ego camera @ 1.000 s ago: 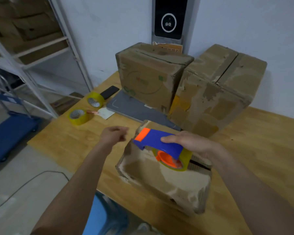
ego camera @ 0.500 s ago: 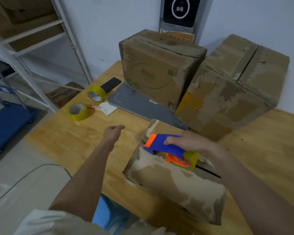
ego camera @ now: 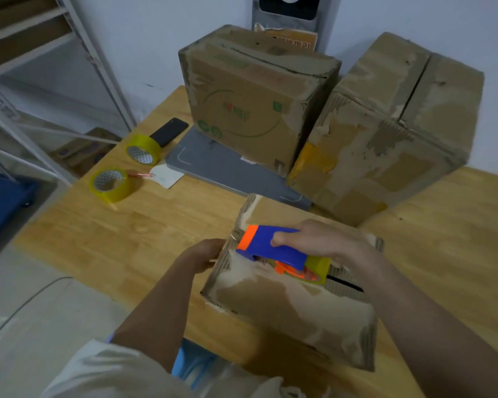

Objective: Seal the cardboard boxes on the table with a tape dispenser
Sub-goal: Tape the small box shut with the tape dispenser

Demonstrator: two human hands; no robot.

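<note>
Small box at the table's near edge. Right hand, fingers wrapped round the dispenser, holds it on the box top at the left end; left hand steadies the box's left side, finger pose unclear. Judged best practice: anchor tape over the left edge, then draw along the seam under firm pressure. Two larger boxes stand along the far edge, clear of the stroke; tape rolls lie near the left edge.

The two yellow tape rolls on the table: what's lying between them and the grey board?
In the head view, a white paper slip lies between the tape rolls and the grey board, beside something small and reddish.
</note>
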